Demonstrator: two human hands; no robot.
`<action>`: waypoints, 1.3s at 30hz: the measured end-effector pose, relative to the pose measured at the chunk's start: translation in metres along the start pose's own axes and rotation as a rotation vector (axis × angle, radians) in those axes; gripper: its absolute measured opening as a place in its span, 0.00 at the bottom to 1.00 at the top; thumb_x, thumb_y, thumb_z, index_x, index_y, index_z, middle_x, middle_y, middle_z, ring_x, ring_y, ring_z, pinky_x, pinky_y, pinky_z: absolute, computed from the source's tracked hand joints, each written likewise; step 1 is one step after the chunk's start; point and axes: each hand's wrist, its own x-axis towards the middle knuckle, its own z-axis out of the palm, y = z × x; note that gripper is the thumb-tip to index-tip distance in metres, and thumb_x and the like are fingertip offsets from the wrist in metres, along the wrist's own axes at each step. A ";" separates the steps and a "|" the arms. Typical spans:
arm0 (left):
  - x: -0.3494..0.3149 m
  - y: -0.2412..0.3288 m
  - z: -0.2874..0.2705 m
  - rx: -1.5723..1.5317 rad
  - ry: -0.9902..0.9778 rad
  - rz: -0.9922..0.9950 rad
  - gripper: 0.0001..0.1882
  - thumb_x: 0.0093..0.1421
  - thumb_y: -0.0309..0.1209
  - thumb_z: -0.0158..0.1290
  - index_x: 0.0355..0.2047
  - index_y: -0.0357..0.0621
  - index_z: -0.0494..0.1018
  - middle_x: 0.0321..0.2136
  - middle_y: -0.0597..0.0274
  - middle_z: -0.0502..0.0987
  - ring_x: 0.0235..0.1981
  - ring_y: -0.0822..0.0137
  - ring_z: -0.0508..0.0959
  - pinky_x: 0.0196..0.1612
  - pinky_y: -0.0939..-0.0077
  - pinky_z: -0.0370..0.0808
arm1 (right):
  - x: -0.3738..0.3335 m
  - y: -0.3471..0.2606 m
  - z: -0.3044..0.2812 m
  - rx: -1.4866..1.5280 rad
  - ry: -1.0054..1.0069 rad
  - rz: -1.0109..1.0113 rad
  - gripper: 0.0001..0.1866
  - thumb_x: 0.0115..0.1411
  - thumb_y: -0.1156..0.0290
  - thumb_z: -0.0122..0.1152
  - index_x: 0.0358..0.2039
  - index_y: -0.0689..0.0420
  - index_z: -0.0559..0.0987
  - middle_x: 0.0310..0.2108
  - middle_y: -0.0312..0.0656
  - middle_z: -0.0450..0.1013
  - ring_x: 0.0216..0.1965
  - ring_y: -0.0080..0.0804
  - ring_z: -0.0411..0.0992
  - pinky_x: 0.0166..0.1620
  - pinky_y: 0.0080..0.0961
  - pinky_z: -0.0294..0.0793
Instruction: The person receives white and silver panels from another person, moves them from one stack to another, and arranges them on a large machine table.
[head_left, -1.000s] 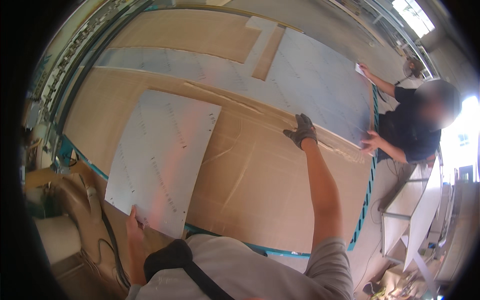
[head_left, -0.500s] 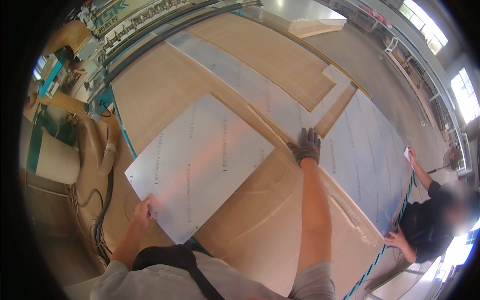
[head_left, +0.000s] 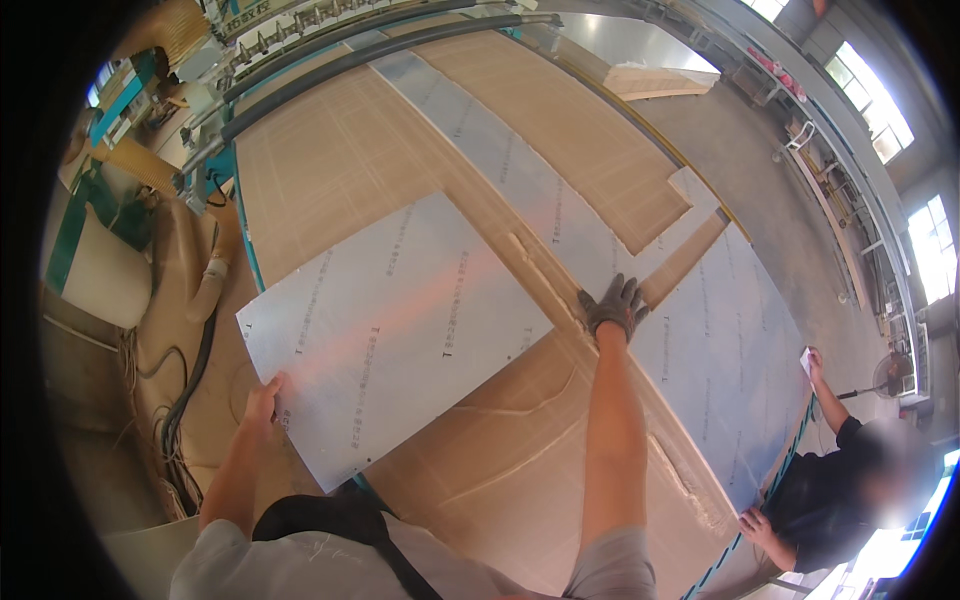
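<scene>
Dark print (head_left: 457,300), probably lettering, on two: smaller sheet (head_left: 400,330), edge clamped in left hand (head_left: 262,400); larger sheet (head_left: 720,350) under gloved right hand (head_left: 615,308), fingers apart.

The bare left hand (head_left: 264,398) was closed in a pinch just outside the near left of the table (head_left: 320,150), thumb on top, fingers mostly hidden, its forearm (head_left: 235,460) angled forward. The right arm (head_left: 615,440) stretched nearly straight across the near edge, its dark-gloved right hand (head_left: 615,308) palm down, fingers spread, well inside the edges.
</scene>
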 end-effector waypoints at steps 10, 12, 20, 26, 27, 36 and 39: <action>0.022 -0.008 0.034 -0.081 0.315 0.054 0.33 0.65 0.63 0.52 0.30 0.40 0.77 0.18 0.70 0.70 0.18 0.73 0.67 0.21 0.70 0.64 | -0.055 -0.069 0.099 0.059 -0.136 -0.461 0.49 0.59 0.41 0.63 0.72 0.54 0.58 0.74 0.52 0.50 0.76 0.44 0.44 0.75 0.41 0.48; 0.028 0.000 0.020 0.047 0.211 -0.045 0.37 0.64 0.66 0.50 0.34 0.37 0.79 0.20 0.68 0.72 0.20 0.71 0.69 0.25 0.69 0.68 | -0.037 -0.080 0.120 -0.011 -0.179 -0.453 0.46 0.58 0.45 0.65 0.72 0.48 0.59 0.73 0.53 0.52 0.75 0.46 0.48 0.73 0.42 0.53; 0.101 -0.015 -0.083 0.342 0.346 0.118 0.44 0.65 0.67 0.46 0.37 0.26 0.78 0.24 0.58 0.76 0.25 0.66 0.74 0.30 0.64 0.71 | -0.061 -0.101 0.040 0.306 -0.534 -0.789 0.34 0.58 0.54 0.70 0.61 0.56 0.74 0.50 0.52 0.77 0.50 0.49 0.78 0.54 0.40 0.78; 0.100 0.045 -0.077 0.276 0.374 0.481 0.38 0.69 0.59 0.47 0.50 0.27 0.77 0.37 0.51 0.80 0.39 0.63 0.76 0.46 0.65 0.73 | -0.136 -0.060 0.003 1.253 -0.838 -0.573 0.28 0.59 0.59 0.68 0.55 0.64 0.78 0.46 0.49 0.80 0.44 0.39 0.80 0.48 0.34 0.79; 0.106 0.078 -0.073 0.260 0.352 0.523 0.37 0.69 0.58 0.48 0.52 0.28 0.76 0.39 0.51 0.80 0.40 0.64 0.76 0.48 0.66 0.73 | -0.148 -0.050 0.010 1.300 -0.590 -0.786 0.29 0.58 0.59 0.69 0.55 0.64 0.78 0.47 0.49 0.80 0.45 0.41 0.79 0.49 0.35 0.79; 0.194 0.362 0.032 -0.186 -0.430 0.700 0.43 0.69 0.67 0.36 0.66 0.41 0.66 0.57 0.54 0.74 0.56 0.61 0.73 0.61 0.63 0.68 | -0.192 -0.046 -0.080 2.159 -0.413 -0.169 0.32 0.58 0.66 0.63 0.62 0.65 0.69 0.54 0.52 0.74 0.53 0.45 0.75 0.53 0.39 0.78; 0.283 0.302 0.067 0.052 -0.179 0.873 0.38 0.72 0.60 0.38 0.68 0.43 0.64 0.64 0.51 0.70 0.65 0.55 0.68 0.69 0.56 0.60 | -0.136 -0.031 -0.064 1.917 -0.088 -0.167 0.33 0.53 0.69 0.63 0.61 0.61 0.70 0.55 0.49 0.73 0.55 0.48 0.73 0.53 0.44 0.78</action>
